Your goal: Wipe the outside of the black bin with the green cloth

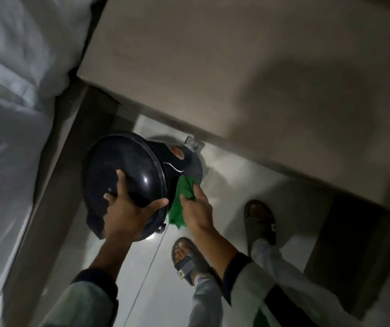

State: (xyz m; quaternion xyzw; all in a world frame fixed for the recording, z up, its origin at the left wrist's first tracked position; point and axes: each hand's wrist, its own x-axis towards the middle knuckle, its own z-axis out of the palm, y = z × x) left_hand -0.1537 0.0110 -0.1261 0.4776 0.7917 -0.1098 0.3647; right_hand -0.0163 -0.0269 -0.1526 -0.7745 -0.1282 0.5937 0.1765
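Observation:
A round black bin (142,168) with a domed lid stands tilted on the pale floor, its lid turned toward me. My left hand (125,208) grips the lid's near rim, fingers spread over the glossy top. My right hand (196,208) presses a green cloth (182,197) against the bin's right side wall, below the rim. A silver foot pedal (191,143) and an orange round mark (177,152) show on the bin's far side. The bin's lower body is mostly hidden behind the lid.
A grey-brown tabletop (248,67) overhangs the bin from behind and right. A bed with white bedding (12,90) and its brown frame (55,173) runs along the left. My two feet in grey sandals (259,223) stand on the floor at the right.

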